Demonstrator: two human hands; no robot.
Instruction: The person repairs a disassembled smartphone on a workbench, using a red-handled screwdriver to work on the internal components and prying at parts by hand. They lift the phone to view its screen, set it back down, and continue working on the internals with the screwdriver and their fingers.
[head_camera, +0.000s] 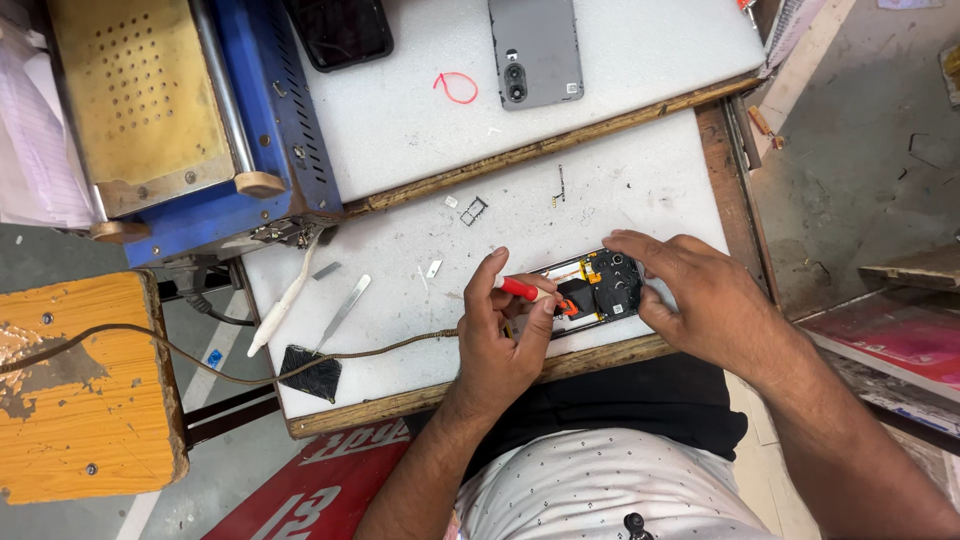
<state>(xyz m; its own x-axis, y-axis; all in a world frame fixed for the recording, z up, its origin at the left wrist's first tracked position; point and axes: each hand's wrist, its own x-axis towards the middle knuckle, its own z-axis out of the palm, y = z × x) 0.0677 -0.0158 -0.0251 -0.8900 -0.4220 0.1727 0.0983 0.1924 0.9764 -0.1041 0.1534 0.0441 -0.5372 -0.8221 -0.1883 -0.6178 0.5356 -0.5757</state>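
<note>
the scene is brightly and evenly lit by soft, diffuse light, with no hard glare. the white worktop (420, 130) reads pale and nearly washed out at the far side. shadows are faint and short: a soft one lies under the left hand (500, 330) and the right hand (690, 300), and a darker one sits beneath the near edge of the bench. focus is sharp across the middle. straight edges bow slightly toward the frame's corners, and the near forearms look a little soft.

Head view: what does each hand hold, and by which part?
Left hand pinches a red-handled tool by its handle; right hand steadies the opened phone at its far end.
</note>
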